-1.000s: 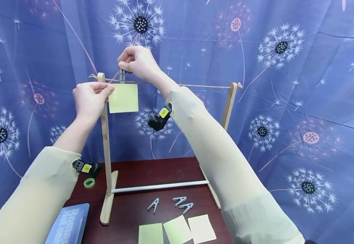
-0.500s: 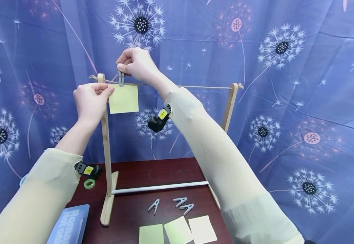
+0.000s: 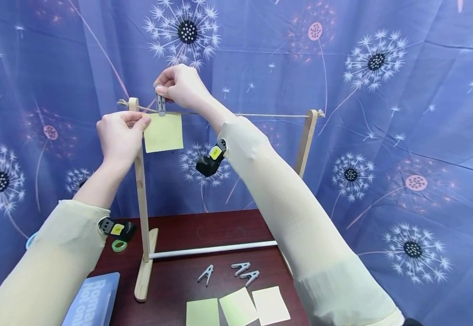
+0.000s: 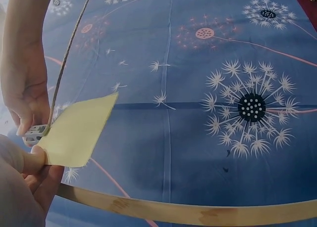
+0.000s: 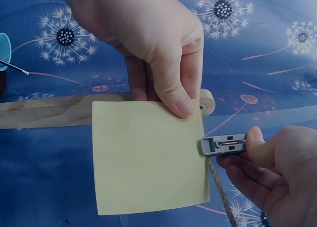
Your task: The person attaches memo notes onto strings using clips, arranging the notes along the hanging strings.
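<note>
Head view: the left hand [image 3: 119, 136] pinches a yellow note [image 3: 164, 133] at its upper left corner, just below the rope [image 3: 269, 115]; the right hand [image 3: 185, 86], fingers curled, grips a grey clothespin [image 3: 160, 105] at the rope. Three loose clothespins [image 3: 245, 266] and three paper squares [image 3: 238, 308] lie on the tabletop [image 3: 220, 226], well below the rope. Left wrist view: both hands pinch near the rope. Right wrist view: the clothespin's tip overlaps the note's edge beside the rope (full bite not confirmable).
</note>
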Available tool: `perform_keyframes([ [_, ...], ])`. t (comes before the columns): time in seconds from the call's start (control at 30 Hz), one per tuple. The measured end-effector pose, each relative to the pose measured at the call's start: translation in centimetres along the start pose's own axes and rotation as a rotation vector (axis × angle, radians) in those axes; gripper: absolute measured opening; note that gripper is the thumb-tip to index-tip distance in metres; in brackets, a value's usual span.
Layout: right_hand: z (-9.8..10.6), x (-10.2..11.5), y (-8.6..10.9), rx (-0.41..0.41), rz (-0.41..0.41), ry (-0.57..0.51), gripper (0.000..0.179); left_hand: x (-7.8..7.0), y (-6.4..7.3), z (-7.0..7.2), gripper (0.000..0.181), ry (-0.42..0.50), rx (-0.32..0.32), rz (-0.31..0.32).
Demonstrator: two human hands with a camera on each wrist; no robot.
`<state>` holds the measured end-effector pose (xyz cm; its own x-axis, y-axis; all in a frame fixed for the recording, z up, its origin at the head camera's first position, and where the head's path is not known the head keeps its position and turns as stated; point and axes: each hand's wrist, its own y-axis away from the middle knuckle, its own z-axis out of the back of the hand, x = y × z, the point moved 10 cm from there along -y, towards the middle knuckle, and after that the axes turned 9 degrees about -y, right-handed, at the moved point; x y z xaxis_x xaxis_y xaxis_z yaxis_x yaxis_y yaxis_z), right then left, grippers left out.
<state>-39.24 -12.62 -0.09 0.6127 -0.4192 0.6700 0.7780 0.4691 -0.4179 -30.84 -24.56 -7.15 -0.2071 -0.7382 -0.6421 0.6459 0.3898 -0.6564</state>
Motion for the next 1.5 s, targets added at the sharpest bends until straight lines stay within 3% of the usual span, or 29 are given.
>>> perform_keyframes([
  [0.4,-0.5,-1.4,0.2,0.0,-0.059,0.109,0.018,0.2,0.4,-0.7,0.024,-0.006,0.003,0.007],
  [0.67,-0.7,-1.9,0.3,0.019,-0.06,0.064,0.021,0.3,0.4,-0.8,0.024,-0.008,-0.007,0.012],
  [0.93,-1.8,-1.8,0.2,0.099,-0.075,-0.002,0.03,0.7,0.4,-0.3,0.027,0.011,-0.012,0.027],
  [1.5,-1.0,-0.9,0.7,0.091,-0.005,0.052,0.041,0.9,-0.3,0.2,0.032,0.074,-0.018,0.094],
])
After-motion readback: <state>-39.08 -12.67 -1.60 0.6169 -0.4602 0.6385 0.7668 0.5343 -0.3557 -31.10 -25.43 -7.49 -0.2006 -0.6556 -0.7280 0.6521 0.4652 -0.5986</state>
